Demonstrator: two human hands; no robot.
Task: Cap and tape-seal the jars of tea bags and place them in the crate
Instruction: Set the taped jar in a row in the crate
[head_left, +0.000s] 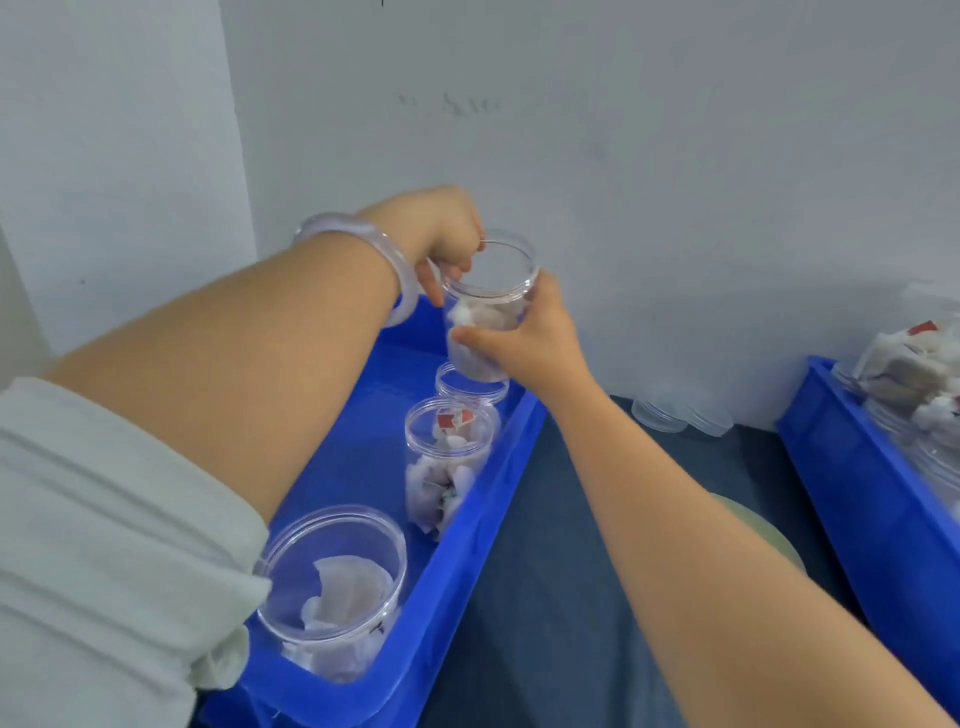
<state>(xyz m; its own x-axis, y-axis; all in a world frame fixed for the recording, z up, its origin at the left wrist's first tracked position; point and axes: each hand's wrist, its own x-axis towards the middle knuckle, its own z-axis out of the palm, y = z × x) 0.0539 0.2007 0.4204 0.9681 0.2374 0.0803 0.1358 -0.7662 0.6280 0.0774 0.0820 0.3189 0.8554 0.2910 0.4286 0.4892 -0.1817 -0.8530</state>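
A clear plastic jar (488, 306) with tea bags in it is held in the air over the far end of a blue crate (457, 561). My left hand (441, 234) pinches the jar at its open rim. My right hand (530, 338) grips the jar's body from the right and below. The jar has no cap on it. Three more open jars of tea bags stand in the crate: a near one (332, 592), a middle one (449, 457) and a far one (470, 387) partly hidden under the held jar.
Clear lids (680, 410) lie on the dark tabletop by the wall. A second blue crate (857, 478) at the right edge holds more jars and loose tea bags. A pale round object (753, 525) sits behind my right forearm. A white wall stands close behind.
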